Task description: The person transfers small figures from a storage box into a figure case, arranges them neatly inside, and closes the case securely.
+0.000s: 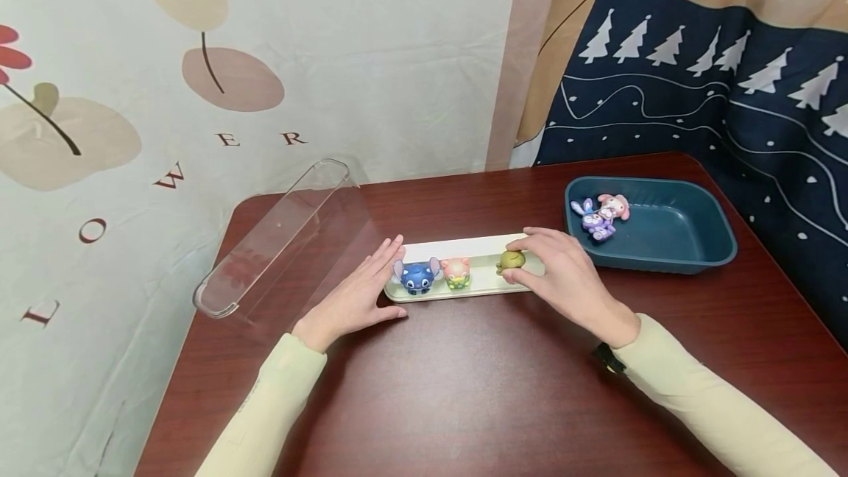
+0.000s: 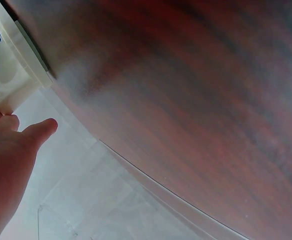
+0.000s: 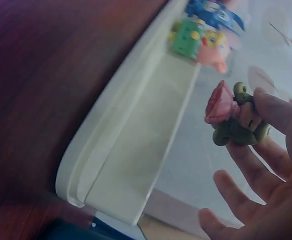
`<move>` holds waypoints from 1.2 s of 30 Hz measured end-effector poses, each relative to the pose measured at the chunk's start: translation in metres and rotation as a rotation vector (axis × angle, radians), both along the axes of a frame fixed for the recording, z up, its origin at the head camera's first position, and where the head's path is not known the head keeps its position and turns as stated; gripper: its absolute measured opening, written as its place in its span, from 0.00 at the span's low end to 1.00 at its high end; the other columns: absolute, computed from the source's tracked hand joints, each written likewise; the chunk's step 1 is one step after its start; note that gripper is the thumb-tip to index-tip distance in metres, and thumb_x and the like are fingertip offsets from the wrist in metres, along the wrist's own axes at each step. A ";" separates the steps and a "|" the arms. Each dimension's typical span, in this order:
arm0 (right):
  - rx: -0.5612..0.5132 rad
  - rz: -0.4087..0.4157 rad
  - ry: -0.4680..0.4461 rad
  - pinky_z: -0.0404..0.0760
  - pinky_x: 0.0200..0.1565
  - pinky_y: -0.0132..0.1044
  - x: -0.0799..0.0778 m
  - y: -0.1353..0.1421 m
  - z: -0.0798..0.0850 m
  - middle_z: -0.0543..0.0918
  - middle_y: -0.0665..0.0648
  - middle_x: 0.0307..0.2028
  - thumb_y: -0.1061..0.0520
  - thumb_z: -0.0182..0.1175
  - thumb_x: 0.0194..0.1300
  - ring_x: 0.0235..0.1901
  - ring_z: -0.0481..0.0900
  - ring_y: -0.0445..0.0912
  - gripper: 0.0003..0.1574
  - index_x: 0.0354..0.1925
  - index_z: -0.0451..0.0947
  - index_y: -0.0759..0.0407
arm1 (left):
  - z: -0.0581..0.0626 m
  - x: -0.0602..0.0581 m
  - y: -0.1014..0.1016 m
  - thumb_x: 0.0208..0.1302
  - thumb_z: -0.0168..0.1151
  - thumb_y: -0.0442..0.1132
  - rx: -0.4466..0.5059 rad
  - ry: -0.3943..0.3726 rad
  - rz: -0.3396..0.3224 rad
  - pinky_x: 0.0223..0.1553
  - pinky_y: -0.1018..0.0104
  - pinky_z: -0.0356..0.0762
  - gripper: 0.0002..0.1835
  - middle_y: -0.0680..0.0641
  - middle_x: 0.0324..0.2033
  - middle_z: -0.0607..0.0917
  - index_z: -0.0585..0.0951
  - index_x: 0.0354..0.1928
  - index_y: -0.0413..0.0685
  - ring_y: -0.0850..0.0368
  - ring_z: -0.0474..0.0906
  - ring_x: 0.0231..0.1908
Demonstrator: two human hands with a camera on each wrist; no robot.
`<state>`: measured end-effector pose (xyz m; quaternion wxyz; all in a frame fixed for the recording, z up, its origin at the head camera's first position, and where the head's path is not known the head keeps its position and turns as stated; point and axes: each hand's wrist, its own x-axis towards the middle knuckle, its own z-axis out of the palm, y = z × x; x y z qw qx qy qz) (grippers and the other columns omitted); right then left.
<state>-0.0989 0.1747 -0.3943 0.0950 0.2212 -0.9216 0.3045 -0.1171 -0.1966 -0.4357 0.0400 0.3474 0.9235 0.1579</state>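
A long white tray lies across the middle of the table. At its left end sits a blue big-eared figurine, and beside that a pink and green figurine. My left hand touches the tray's left end with its fingers extended and thumb apart. Over the tray's right part, my right hand pinches a green figurine between thumb and fingers. In the right wrist view this green figurine shows a pink cone-shaped part and is held above the tray floor.
A dark teal bin stands at the back right, with a purple figurine and a pink-eared one inside it. On the left is a long clear plastic cover. A patterned cloth wall rises behind the table.
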 end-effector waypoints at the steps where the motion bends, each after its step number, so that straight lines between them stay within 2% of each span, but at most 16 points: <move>1: 0.016 0.010 0.025 0.68 0.65 0.67 0.000 -0.002 -0.002 0.87 0.60 0.54 0.49 0.79 0.59 0.65 0.74 0.59 0.26 0.53 0.86 0.56 | 0.000 0.000 0.000 0.62 0.76 0.53 -0.001 -0.002 0.001 0.77 0.46 0.50 0.55 0.41 0.82 0.46 0.56 0.79 0.31 0.41 0.43 0.81; 6: 0.075 0.058 0.103 0.68 0.66 0.62 -0.004 -0.010 -0.009 0.88 0.58 0.49 0.48 0.80 0.57 0.63 0.76 0.58 0.25 0.50 0.86 0.56 | 0.000 0.000 0.000 0.62 0.76 0.53 0.002 -0.003 0.002 0.77 0.45 0.50 0.55 0.41 0.82 0.46 0.55 0.79 0.32 0.42 0.42 0.81; 11: 0.101 0.099 0.134 0.68 0.64 0.58 -0.008 -0.016 -0.014 0.89 0.56 0.47 0.46 0.80 0.57 0.62 0.77 0.57 0.24 0.48 0.86 0.55 | -0.001 0.000 0.000 0.62 0.76 0.53 0.006 -0.005 0.006 0.76 0.42 0.52 0.56 0.41 0.82 0.45 0.55 0.80 0.33 0.42 0.42 0.81; 17: 0.107 0.126 0.155 0.70 0.63 0.57 -0.013 -0.020 -0.018 0.88 0.55 0.47 0.45 0.79 0.57 0.62 0.77 0.56 0.23 0.47 0.86 0.54 | -0.002 0.000 0.000 0.62 0.76 0.54 0.006 -0.015 0.014 0.76 0.43 0.52 0.56 0.43 0.83 0.45 0.55 0.80 0.34 0.43 0.41 0.81; 24: 0.174 0.148 0.195 0.67 0.65 0.59 -0.016 -0.024 -0.024 0.88 0.53 0.44 0.44 0.79 0.58 0.62 0.76 0.56 0.23 0.46 0.86 0.54 | -0.001 0.000 0.001 0.62 0.76 0.53 0.015 -0.023 0.015 0.76 0.43 0.52 0.55 0.43 0.83 0.45 0.56 0.80 0.33 0.43 0.41 0.81; 36: 0.309 0.144 0.396 0.69 0.62 0.59 -0.020 -0.029 -0.032 0.87 0.51 0.35 0.41 0.78 0.57 0.57 0.79 0.55 0.24 0.38 0.80 0.55 | -0.002 -0.001 0.001 0.60 0.77 0.53 0.042 -0.010 0.009 0.74 0.38 0.55 0.57 0.41 0.82 0.47 0.56 0.79 0.33 0.40 0.44 0.80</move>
